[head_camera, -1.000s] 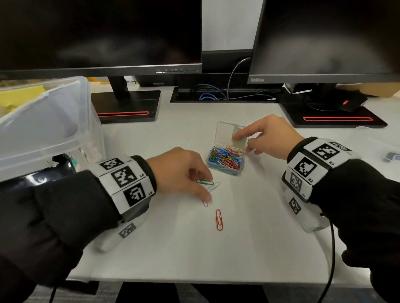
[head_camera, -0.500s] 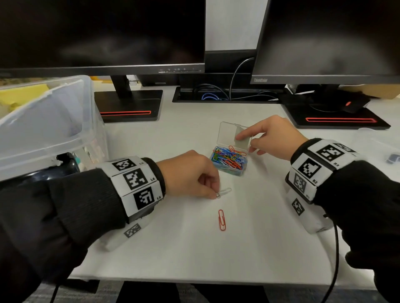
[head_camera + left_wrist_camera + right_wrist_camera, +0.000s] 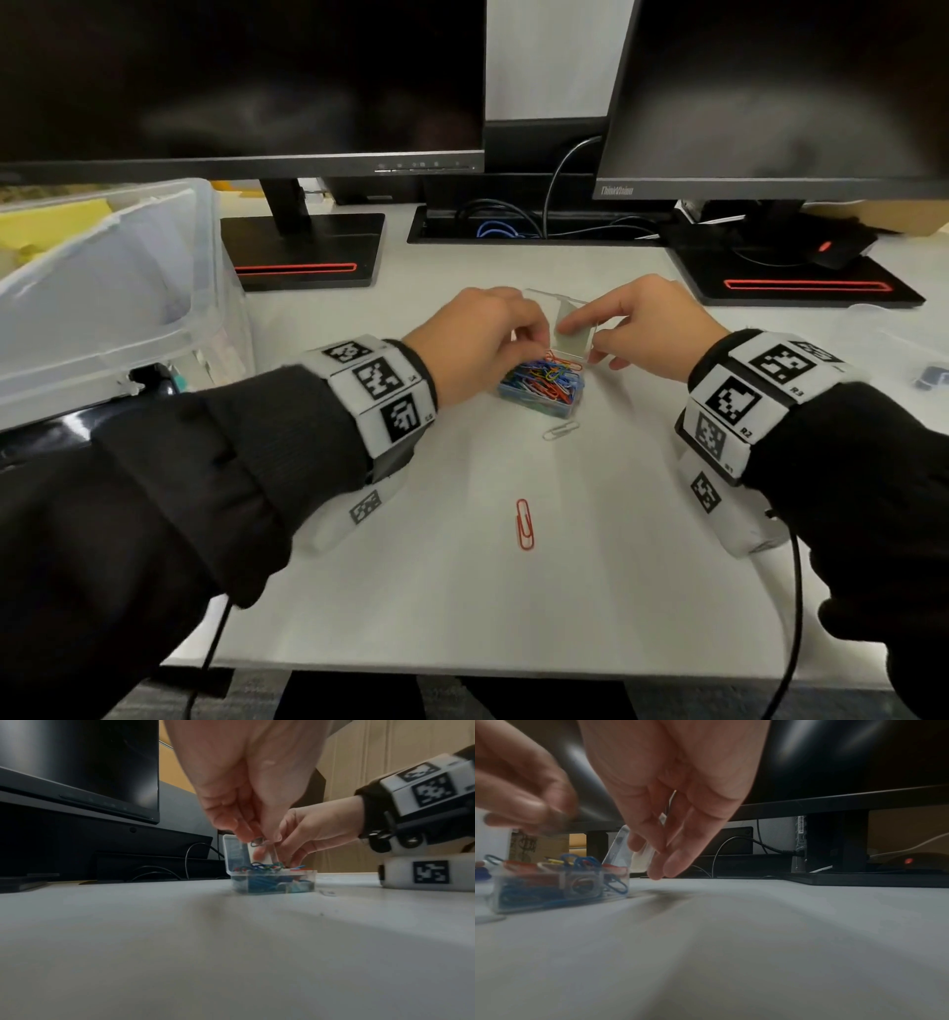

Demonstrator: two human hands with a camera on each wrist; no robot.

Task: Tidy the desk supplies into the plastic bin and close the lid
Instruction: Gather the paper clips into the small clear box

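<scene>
I judge the tidying well short of done. My left hand (image 3: 246,805) hangs over the small clear clip box (image 3: 543,386), fingers pinched together on a dark paper clip (image 3: 257,842) just above the heap of coloured clips. My right hand (image 3: 648,329) pinches the box's hinged lid (image 3: 574,334), holding it upright and open. Two loose clips are left on the counter (image 3: 462,591): a pale clip (image 3: 561,430) just near of the box, and a red clip (image 3: 524,524) nearer me, well apart from it. After those, I reckon the box must be shut and carried to the plastic bin (image 3: 108,298), which stands at the far left with its top open; I cannot make out its lid anywhere.

The counter is plain white. Two dark monitors stand along its far edge on black bases with red stripes, cables running in a slot between them. A black mouse (image 3: 842,252) rests on the right base.
</scene>
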